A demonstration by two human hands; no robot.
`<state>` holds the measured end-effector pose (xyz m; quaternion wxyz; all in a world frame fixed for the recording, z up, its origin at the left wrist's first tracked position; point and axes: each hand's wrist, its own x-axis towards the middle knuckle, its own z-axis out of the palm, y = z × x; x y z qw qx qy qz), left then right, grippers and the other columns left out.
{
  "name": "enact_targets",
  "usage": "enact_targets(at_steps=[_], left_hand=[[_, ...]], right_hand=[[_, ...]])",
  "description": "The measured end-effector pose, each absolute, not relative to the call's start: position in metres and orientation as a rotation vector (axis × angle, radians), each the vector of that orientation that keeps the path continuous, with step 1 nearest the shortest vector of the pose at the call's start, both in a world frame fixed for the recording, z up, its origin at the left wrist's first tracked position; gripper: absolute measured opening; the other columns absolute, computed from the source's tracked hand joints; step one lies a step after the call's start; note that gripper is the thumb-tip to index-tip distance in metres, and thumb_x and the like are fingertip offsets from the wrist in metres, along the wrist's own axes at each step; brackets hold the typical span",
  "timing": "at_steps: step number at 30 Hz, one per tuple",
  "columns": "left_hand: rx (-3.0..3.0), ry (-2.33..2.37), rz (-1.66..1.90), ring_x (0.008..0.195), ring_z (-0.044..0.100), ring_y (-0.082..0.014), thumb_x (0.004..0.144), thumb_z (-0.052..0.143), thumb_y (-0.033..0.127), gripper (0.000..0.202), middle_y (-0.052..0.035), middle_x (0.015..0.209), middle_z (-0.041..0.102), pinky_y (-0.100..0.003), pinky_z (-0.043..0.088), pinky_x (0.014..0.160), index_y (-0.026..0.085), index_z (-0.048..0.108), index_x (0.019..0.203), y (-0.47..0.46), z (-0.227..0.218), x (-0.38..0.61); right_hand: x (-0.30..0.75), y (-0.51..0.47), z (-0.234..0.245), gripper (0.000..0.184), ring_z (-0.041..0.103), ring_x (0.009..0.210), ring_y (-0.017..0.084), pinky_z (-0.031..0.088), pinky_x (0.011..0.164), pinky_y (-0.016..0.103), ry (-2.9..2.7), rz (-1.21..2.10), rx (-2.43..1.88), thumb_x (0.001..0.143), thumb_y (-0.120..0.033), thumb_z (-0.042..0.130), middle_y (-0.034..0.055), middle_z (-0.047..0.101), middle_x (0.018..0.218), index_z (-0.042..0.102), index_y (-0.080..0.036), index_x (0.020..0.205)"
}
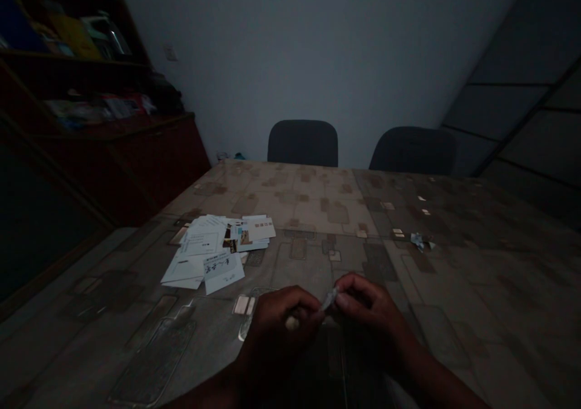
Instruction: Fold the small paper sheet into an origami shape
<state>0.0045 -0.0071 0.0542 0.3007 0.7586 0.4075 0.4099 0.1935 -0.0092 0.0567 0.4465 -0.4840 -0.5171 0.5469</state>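
Observation:
My left hand [288, 315] and my right hand [370, 306] meet above the near part of the table, both closed. Between their fingertips is a small pale crumpled piece [328, 300], pinched from either side. It looks like paper or foil, but the dim light hides its exact kind. A small pale rounded end [292, 323] shows in the curl of my left hand; what it belongs to is hidden. Left of my hands lies a loose pile of printed cards and papers [200, 242], partly overlapping.
The table [308, 203] has a patterned, shiny cover. Some crumpled scraps [421, 241] lie on its right side. Two dark chairs [302, 143] stand at the far edge before a plain wall. At the left is a wooden cabinet [149, 161] with filled shelves.

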Motion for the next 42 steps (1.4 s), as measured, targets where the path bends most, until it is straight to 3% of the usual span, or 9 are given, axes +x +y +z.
enact_targets(at_steps=[6,11,16,23,28,34,42], left_hand=[[1.618,1.135,0.900,0.061,0.055,-0.0143,0.073,0.065,0.021,0.005,0.0008,0.064,0.062,-0.022,0.041,0.058,0.017,0.068,0.074,-0.006,0.066,0.008],[1.131,1.062,0.809,0.049,0.043,-0.0101,0.066,0.073,0.039,0.026,0.0032,0.053,0.053,-0.020,0.031,0.049,0.015,0.064,0.064,-0.002,0.065,0.011],[0.860,0.968,0.776,0.048,0.044,-0.0082,0.056,0.083,0.047,0.040,0.0020,0.054,0.056,-0.020,0.029,0.049,0.013,0.063,0.063,-0.004,0.062,0.012],[0.869,1.002,0.857,0.047,0.044,-0.0086,0.054,0.084,0.046,0.038,0.0018,0.051,0.056,-0.019,0.029,0.048,0.014,0.063,0.059,-0.003,0.065,0.011],[0.882,1.077,0.889,0.047,0.044,-0.0084,0.055,0.082,0.041,0.034,0.0014,0.051,0.057,-0.019,0.029,0.048,0.014,0.061,0.059,-0.002,0.065,0.011],[0.939,1.113,0.860,0.046,0.043,-0.0081,0.057,0.079,0.038,0.031,0.0026,0.050,0.054,-0.019,0.028,0.046,0.014,0.061,0.058,-0.005,0.071,0.011],[0.895,1.059,0.839,0.044,0.038,-0.0065,0.057,0.080,0.042,0.033,0.0046,0.047,0.050,-0.018,0.026,0.045,0.014,0.061,0.058,-0.007,0.070,0.013]], right_hand=[[0.189,-0.008,0.054,0.042,0.046,0.053,0.010,0.032,0.053,0.022,-1.198,1.493,-1.219,0.065,-0.054,0.077,-0.0027,0.055,0.059,0.062,-0.016,0.072],[0.188,-0.011,0.053,0.041,0.047,0.053,0.010,0.033,0.051,0.021,-1.165,1.523,-1.184,0.069,-0.055,0.074,-0.0029,0.054,0.060,0.061,-0.016,0.073],[0.189,-0.012,0.057,0.039,0.051,0.057,0.012,0.037,0.053,0.022,-1.162,1.545,-1.164,0.071,-0.053,0.073,-0.0013,0.057,0.063,0.062,-0.017,0.078],[0.192,-0.014,0.059,0.020,0.055,0.068,0.014,0.043,0.063,0.024,-1.481,1.171,-1.190,0.081,-0.027,0.065,-0.0006,0.060,0.076,0.068,-0.021,0.100],[0.194,-0.015,0.063,0.039,0.056,0.073,0.014,0.045,0.069,0.027,-1.789,0.769,-1.029,0.082,-0.013,0.061,0.0004,0.062,0.089,0.062,-0.027,0.119],[0.195,-0.012,0.066,0.014,0.057,0.069,0.015,0.045,0.062,0.026,-1.858,0.703,-0.968,0.083,-0.013,0.064,0.0017,0.062,0.084,0.065,-0.022,0.094],[0.194,-0.013,0.065,0.004,0.057,0.068,0.015,0.044,0.064,0.027,-1.718,0.910,-1.120,0.080,-0.017,0.061,0.0002,0.061,0.076,0.061,-0.021,0.080]])
